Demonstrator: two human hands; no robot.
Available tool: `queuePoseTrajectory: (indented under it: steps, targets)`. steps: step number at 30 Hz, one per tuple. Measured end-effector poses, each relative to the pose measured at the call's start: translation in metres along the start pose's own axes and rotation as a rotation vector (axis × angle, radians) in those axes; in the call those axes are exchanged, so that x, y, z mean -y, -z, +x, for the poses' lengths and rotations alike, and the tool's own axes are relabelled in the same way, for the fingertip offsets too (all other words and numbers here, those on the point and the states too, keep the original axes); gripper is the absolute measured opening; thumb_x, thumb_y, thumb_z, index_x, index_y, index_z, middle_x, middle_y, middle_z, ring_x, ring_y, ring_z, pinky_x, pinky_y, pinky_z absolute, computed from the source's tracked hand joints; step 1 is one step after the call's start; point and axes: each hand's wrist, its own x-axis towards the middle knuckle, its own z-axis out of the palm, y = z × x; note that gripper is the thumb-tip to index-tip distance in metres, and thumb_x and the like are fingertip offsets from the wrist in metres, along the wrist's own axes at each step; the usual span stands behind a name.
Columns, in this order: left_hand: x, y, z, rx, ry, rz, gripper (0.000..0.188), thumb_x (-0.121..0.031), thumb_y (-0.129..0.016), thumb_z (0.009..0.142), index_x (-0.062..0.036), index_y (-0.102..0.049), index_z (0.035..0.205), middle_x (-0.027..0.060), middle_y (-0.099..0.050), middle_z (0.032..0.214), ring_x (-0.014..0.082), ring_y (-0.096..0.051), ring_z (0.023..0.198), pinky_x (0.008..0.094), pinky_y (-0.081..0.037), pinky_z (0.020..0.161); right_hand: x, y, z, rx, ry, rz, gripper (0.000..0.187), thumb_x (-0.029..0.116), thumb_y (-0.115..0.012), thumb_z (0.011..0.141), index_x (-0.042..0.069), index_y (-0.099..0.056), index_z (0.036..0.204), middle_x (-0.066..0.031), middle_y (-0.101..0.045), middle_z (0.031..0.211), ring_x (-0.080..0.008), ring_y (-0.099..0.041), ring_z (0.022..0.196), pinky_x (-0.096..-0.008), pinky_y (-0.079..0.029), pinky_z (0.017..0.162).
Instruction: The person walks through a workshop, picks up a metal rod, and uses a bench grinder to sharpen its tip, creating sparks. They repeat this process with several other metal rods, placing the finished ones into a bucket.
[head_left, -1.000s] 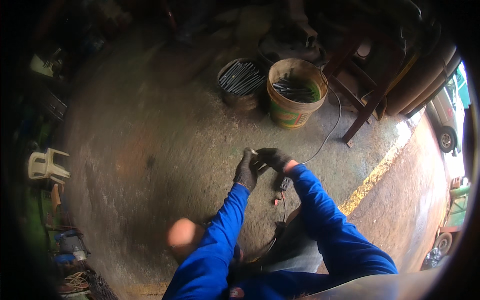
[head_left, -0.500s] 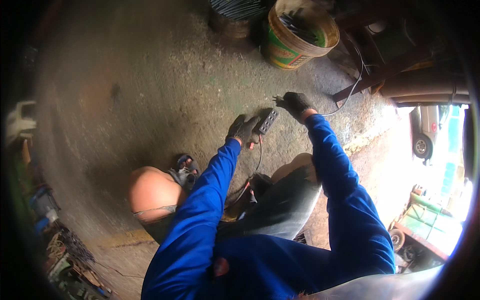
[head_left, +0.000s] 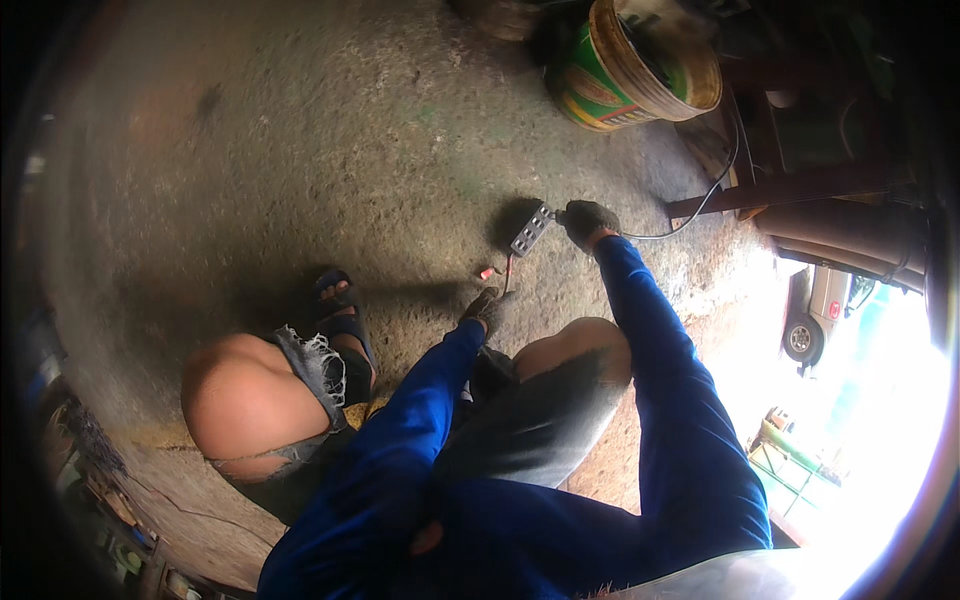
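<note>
A dark power strip (head_left: 532, 230) lies slanted on the concrete floor, a reddish cord (head_left: 508, 272) leaving its near end. My left hand (head_left: 486, 309), in a dark work glove, is closed around that cord just below the strip. At the strip's far right end is my right hand (head_left: 588, 222), gloved too, its fingers closed on a plug mostly hidden by the glove. A grey cable (head_left: 665, 236) trails from that hand to the right. Whether the plug is in a socket cannot be made out. Beside the cord lies a small red piece (head_left: 487, 272).
A green and yellow bucket (head_left: 610, 85) stands on the floor at the far right. Beyond the cable are a brown metal frame (head_left: 780, 188) and large pipes (head_left: 850, 222). My sandalled foot (head_left: 340, 300) is at left. Clutter lines the left rim; a parked vehicle (head_left: 815, 315) shows outside.
My left hand has moved from beside the strip down to its cord. My right hand has brought the plug to the strip's far end. The view has shifted.
</note>
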Motion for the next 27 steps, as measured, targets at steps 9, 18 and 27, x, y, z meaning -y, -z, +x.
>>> queuePoseTrajectory:
  steps: [9, 18, 27]
  targets:
    - [-0.061, 0.061, -0.067, -0.298, -0.021, 0.06, 0.037, -0.041, -0.045, 0.09, -0.0105, -0.063, 0.1, 0.0195, -0.063, 0.102, 0.0393, -0.058, 0.098, 0.0458, -0.046, 0.083, 0.004, 0.01, -0.002, 0.021, -0.092, 0.007, 0.045, 0.048, -0.047, 0.088, 0.01, -0.068, 0.095, -0.0158, -0.067, 0.096, -0.0348, -0.063, 0.095, -0.0453, -0.048, 0.08]
    - [-0.041, 0.065, -0.058, -0.333, -0.117, 0.108, 0.029, -0.036, -0.047, 0.091, -0.0108, -0.061, 0.097, 0.0158, -0.063, 0.098, 0.0351, -0.06, 0.096, 0.046, -0.047, 0.079, 0.003, -0.001, 0.009, 0.148, -0.092, -0.018, 0.04, 0.044, -0.046, 0.091, 0.011, -0.066, 0.1, -0.0135, -0.065, 0.106, -0.031, -0.06, 0.103, -0.0415, -0.046, 0.087]
    - [-0.043, 0.068, -0.06, -0.348, -0.143, 0.087, 0.029, -0.036, -0.048, 0.091, -0.0098, -0.061, 0.094, 0.0159, -0.064, 0.094, 0.0367, -0.06, 0.091, 0.047, -0.047, 0.076, 0.021, 0.014, 0.009, 0.22, -0.088, -0.16, 0.042, 0.046, -0.045, 0.091, 0.012, -0.068, 0.101, -0.012, -0.065, 0.106, -0.0296, -0.061, 0.101, -0.0414, -0.048, 0.085]
